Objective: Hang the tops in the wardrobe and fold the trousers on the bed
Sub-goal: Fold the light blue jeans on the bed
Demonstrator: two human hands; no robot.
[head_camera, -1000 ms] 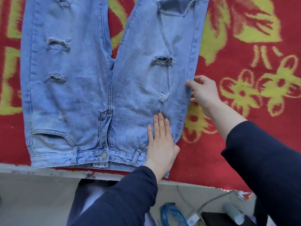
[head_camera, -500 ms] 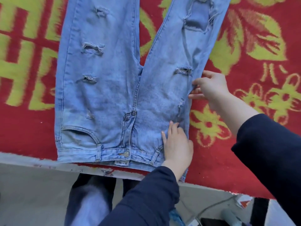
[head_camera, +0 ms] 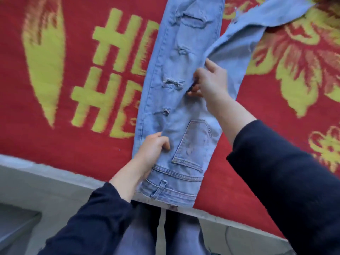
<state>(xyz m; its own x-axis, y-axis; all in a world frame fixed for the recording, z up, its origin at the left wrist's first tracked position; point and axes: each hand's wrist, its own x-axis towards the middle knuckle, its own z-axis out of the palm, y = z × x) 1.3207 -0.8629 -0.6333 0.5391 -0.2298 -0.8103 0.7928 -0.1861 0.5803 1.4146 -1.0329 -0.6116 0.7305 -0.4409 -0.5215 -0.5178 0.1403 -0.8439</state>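
– Pinching, both of them: the right hand (head_camera: 211, 80) is closing thumb and fingers on the edge of the folded-over leg at about mid-thigh. The left hand (head_camera: 153, 147) is curling its fingers into the denim just beyond the waistband (head_camera: 171, 190).

– And where are the jeans (head_camera: 171, 100) lying?

– They are lying on the red and yellow bed cover (head_camera: 73, 144), with the waistband at the near edge by the person. The legs are running straight away from them, and a back pocket (head_camera: 195, 142) is facing up between the two hands.

– So the lengthwise fold is finishing?

– Only at the hip end, I'd judge. Beyond the right hand the upper leg (head_camera: 272, 15) is peeling off to the far right, and its end is resting on the cover well apart from the lower leg.

– Which hand is taking the next move?

– The right one is sitting nearer that stray length, so it is probably the one to carry it leftwards, across the long axis, while the left is anchoring the hip.

– Is the left really gripping?

– The picture is smearing there. The fingers are looking bunched round cloth rather than pressing flat, but I'm not swearing to it.
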